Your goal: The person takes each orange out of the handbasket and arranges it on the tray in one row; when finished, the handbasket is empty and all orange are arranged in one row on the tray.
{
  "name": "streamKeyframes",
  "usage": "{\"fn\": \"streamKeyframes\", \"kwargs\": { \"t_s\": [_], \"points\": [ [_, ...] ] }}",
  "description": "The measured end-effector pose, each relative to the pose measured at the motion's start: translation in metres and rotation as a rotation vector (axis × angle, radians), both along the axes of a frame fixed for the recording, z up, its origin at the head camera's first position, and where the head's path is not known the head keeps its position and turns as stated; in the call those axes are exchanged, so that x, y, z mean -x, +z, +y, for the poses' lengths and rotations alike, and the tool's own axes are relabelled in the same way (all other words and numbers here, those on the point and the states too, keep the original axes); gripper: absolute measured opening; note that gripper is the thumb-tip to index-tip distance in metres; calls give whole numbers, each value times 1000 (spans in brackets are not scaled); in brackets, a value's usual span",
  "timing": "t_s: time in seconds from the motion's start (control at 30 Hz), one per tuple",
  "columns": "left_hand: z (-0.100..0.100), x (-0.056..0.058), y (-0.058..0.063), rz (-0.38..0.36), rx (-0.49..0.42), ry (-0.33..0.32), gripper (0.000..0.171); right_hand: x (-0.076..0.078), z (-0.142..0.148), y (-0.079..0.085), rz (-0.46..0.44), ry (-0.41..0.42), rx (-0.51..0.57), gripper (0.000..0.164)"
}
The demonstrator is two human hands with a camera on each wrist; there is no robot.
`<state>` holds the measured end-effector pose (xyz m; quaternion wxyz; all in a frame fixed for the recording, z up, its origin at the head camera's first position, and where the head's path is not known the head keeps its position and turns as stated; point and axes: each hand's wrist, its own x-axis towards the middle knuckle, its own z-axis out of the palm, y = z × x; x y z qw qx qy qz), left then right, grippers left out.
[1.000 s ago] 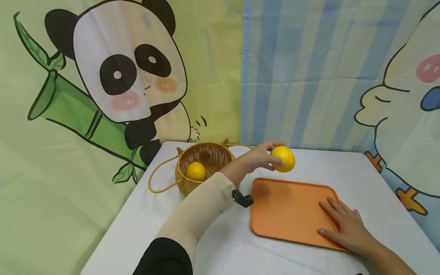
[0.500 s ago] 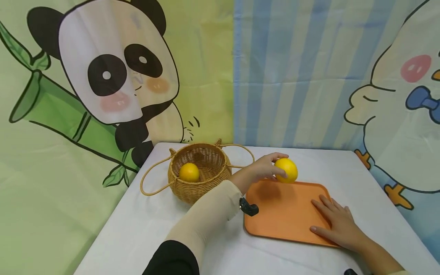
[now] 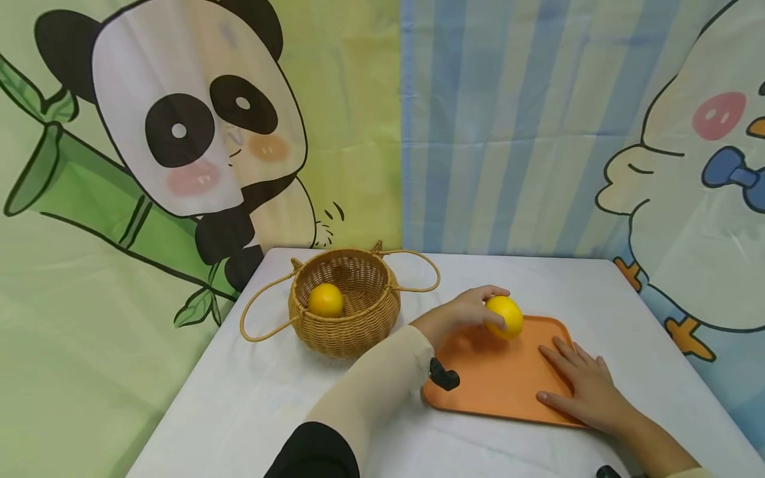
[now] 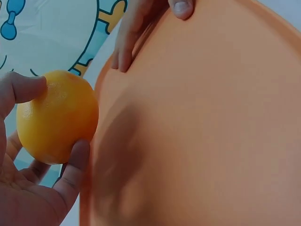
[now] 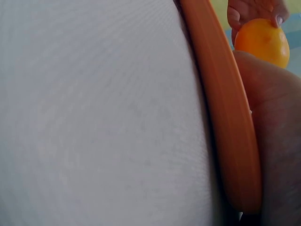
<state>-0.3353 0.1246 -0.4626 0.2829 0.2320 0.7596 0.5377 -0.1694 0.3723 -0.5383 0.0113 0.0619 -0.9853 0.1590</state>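
Note:
My left hand (image 3: 469, 311) holds a yellow-orange orange (image 3: 505, 318) between thumb and fingers, over the back part of an orange tray (image 3: 478, 385). In the left wrist view the orange (image 4: 59, 117) hangs above the tray's edge, and its shadow falls on the tray. My right hand (image 3: 588, 388) rests with spread, straight fingers on the tray's right side. In the right wrist view the tray's rim (image 5: 225, 108) runs beside that hand, and the held orange (image 5: 263, 42) shows beyond it.
A wicker basket (image 3: 349, 335) with two looped handles stands on the left of the white-covered table (image 3: 239, 411). Inside it lies another orange (image 3: 325, 301). A curtain with cartoon animals (image 3: 352, 133) hangs behind the table.
My left hand has carried the orange from behind the tray forward and down, over the tray. The right hand keeps its place on the tray. The head view has shifted slightly.

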Motion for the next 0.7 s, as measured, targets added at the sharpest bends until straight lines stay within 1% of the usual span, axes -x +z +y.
{"fn": "streamKeyframes", "kwargs": {
  "t_s": [0.17, 0.37, 0.57, 0.7],
  "points": [
    [9, -7, -7, 26, 19, -12, 69, -1, 0, 0, -10, -9, 8, 99],
    [18, -14, -14, 47, 65, 11, 69, 0, 0, -3, -8, -11, 9, 99],
    [22, -15, -17, 56, 85, 14, 71, 1, 0, -3, -2, -8, 9, 98],
    [25, -15, -18, 88, 102, 15, 72, 0, 0, -2, 3, -5, 6, 98]
  ]
}}
